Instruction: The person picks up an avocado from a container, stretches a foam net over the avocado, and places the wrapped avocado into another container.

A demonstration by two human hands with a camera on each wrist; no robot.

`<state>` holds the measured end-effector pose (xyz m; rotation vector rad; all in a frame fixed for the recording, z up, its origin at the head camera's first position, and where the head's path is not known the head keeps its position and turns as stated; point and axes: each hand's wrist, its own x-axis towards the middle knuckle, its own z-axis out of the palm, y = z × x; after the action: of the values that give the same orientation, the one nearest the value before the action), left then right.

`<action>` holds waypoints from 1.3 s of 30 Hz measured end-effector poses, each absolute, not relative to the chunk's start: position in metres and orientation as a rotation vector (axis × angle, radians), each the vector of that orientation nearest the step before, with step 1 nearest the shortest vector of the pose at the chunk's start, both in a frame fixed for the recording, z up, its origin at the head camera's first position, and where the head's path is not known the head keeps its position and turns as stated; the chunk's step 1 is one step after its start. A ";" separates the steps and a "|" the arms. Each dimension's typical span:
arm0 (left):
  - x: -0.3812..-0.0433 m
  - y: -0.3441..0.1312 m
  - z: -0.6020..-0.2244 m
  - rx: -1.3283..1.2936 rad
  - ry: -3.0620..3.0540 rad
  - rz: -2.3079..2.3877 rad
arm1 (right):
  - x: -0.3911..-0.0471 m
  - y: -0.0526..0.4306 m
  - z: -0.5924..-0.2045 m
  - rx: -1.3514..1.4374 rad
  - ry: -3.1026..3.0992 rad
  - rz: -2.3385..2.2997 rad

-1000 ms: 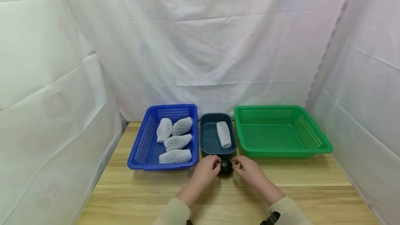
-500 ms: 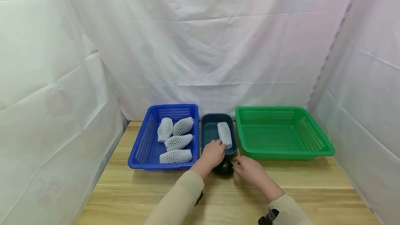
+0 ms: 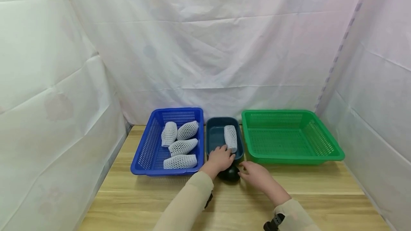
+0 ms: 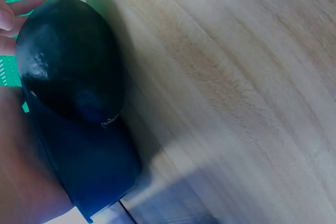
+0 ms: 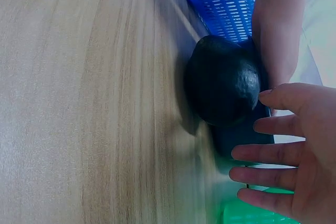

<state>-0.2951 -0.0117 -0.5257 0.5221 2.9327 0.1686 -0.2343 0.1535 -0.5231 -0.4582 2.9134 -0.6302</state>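
A dark avocado [image 3: 229, 174] lies on the table just in front of a dark blue-green tray [image 3: 212, 126]. My left hand [image 3: 219, 159] reaches over the tray's near rim. Its fingertips are at the near end of a white foam net sleeve [image 3: 230, 136] in the tray; whether they pinch it I cannot tell. In the left wrist view the tray wall hides those fingers. My right hand [image 5: 315, 145] is at the avocado's right side, fingers extended and spread, thumb tip close beside the dark skin.
A blue basket [image 3: 136, 167] with several white foam net sleeves [image 3: 182, 147] stands left of the tray. To its right is a green basket [image 3: 289, 158]. White cloth [image 3: 205, 45] hangs behind and on both sides of the wooden table [image 3: 135, 202].
My left hand has left the avocado's side and moved forward over the tray rim to the foam net sleeve. My right hand stays beside the avocado.
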 end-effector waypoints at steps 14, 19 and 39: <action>-0.294 -0.019 -0.502 0.561 3.322 0.593 | -0.230 0.153 -0.519 -0.466 2.982 -0.720; -0.288 -0.026 -0.495 0.497 3.371 0.831 | -0.229 0.152 -0.518 -0.441 2.988 -0.762; -0.227 -0.075 -0.465 0.116 2.943 1.644 | -0.213 0.159 -0.502 -0.487 2.979 -1.217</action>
<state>-0.2266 -0.0746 -0.4655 0.1162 2.9434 1.6437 -0.2135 0.1585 -0.5019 -0.4874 2.9786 -1.2172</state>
